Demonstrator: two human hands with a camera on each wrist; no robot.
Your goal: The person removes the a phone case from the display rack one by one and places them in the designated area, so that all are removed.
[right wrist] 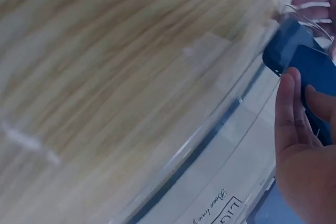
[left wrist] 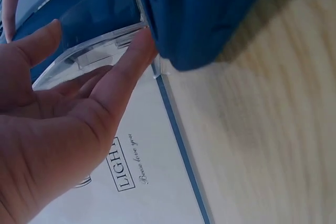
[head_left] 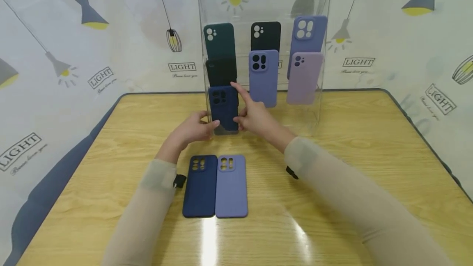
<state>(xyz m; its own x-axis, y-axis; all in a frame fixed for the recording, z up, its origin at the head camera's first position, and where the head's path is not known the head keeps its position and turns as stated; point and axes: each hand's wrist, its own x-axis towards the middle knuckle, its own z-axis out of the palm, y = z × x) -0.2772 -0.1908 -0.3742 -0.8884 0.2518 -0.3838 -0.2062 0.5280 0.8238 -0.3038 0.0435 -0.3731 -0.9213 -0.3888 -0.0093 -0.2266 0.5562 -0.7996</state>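
In the head view a dark blue phone case (head_left: pixel 227 114) stands in the bottom left spot of a clear display rack (head_left: pixel 326 1). My right hand (head_left: pixel 258 116) pinches its right edge, thumb in front, with the index finger stretched up past its top corner. My left hand (head_left: pixel 196 128) is at the rack's lower left, thumb near the case's bottom corner. The left wrist view shows the left fingers (left wrist: pixel 123 72) straight against the rack's clear edge. Behind the held case, a black case (head_left: pixel 221 72) and a dark green case (head_left: pixel 219 38) stand higher.
On the table (head_left: pixel 332 225) a second dark blue case (head_left: pixel 200 190) and a periwinkle case (head_left: pixel 231 190) lie side by side before the rack. Further right in the rack stand another periwinkle case (head_left: pixel 263 87), a pink one (head_left: pixel 304 79) and others behind. A printed backdrop (head_left: pixel 140 65) surrounds the table.
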